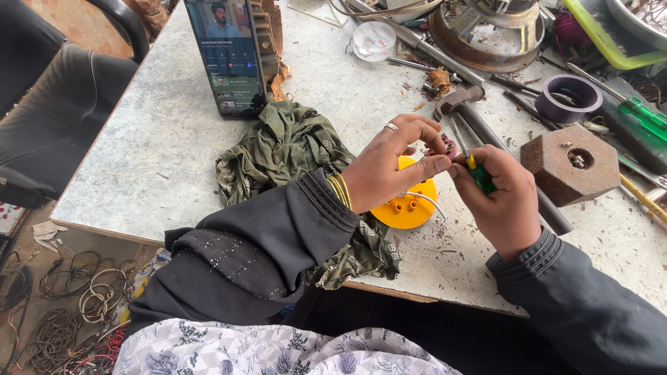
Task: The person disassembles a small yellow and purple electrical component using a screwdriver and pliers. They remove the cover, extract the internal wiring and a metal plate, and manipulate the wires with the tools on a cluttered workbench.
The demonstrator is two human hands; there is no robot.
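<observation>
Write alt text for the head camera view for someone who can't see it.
A person's left hand pinches a small part over a yellow plastic disc while the right hand holds a green-handled screwdriver to it. They work on a grey table beside a green cloth, a propped phone, a hammer and scattered tools.

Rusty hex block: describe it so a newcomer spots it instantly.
Start at the grey worktop and go to its right side, just right of the right hand. The rusty hex block lies flat below a purple ring. Only it is six-sided, brown, with a centre hole.
</observation>
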